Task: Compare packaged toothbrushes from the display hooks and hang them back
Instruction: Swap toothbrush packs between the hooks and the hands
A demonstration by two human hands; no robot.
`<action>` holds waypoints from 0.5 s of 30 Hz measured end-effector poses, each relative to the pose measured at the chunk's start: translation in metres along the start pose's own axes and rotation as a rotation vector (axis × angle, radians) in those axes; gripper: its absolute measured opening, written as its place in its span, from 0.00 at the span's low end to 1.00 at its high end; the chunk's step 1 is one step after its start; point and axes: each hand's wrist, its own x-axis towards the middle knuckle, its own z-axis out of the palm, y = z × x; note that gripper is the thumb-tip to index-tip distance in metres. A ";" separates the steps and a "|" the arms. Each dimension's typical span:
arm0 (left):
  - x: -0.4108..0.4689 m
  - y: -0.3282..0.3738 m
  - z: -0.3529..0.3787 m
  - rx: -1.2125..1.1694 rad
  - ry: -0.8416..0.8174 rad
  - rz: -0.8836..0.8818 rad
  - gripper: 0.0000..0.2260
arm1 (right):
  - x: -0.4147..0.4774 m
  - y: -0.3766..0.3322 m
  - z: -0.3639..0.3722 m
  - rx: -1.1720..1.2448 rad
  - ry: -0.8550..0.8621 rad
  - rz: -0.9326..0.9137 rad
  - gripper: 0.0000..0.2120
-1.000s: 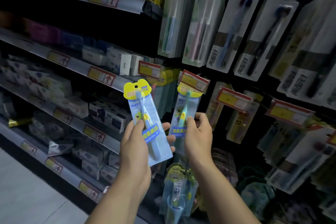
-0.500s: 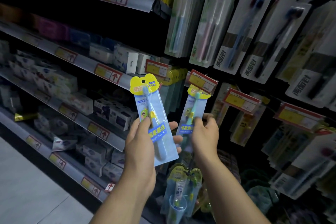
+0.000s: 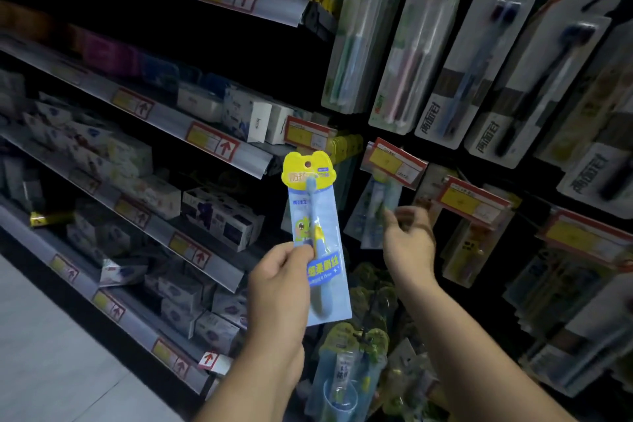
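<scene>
Shelving (image 3: 236, 161) ran in dim tiers to the left of the blue toothbrush pack (image 3: 322, 271) you held up. Its sloped edges carried yellow-and-red price tags (image 3: 212, 142) and its decks were crowded with small boxes (image 3: 222, 216). Pale floor (image 3: 51, 353) lay below and far left of that pack. Above it and to its right, a dark hook wall carried tall toothbrush cards (image 3: 421, 44) hanging in rows.

The light was poor, so the print on the boxes could not be read. The cards farthest right of the pack were cut off by the frame edge. Just right of the pack hung a second, paler pack (image 3: 375, 212), smeared by motion, with its top tucked behind a tilted price label (image 3: 394, 161). Your right hand (image 3: 407, 240) was beside that hanging pack and equally blurred, its fingers loosely bent. I cannot tell whether its thumb touched or pinched the hanging pack or held nothing. Below the blue pack, a green-topped kit with a cup (image 3: 342, 387) showed between your forearms, its sides partly hidden by them.

The blue pack stood with its long axis close to upright, its top leaning a little to the left. Its yellow header (image 3: 308, 168), with the hang hole, was uppermost. The brush inside pointed head up and handle down, and the printed face was turned toward you. Your left hand (image 3: 277, 288) pinched it at its left edge about halfway down, with the thumb laid on the front and the lower end free.
</scene>
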 end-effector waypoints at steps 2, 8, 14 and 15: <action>0.002 -0.007 0.002 0.048 -0.006 -0.018 0.10 | -0.036 -0.006 -0.007 0.320 -0.218 0.056 0.07; -0.001 -0.021 0.010 0.113 0.002 -0.046 0.11 | -0.094 0.010 -0.038 0.367 -0.620 0.016 0.12; 0.001 -0.022 0.013 0.161 -0.032 -0.042 0.04 | -0.090 0.025 -0.041 0.292 -0.427 -0.052 0.11; 0.003 -0.022 0.014 0.168 -0.017 -0.041 0.04 | -0.087 0.025 -0.042 0.287 -0.396 -0.055 0.10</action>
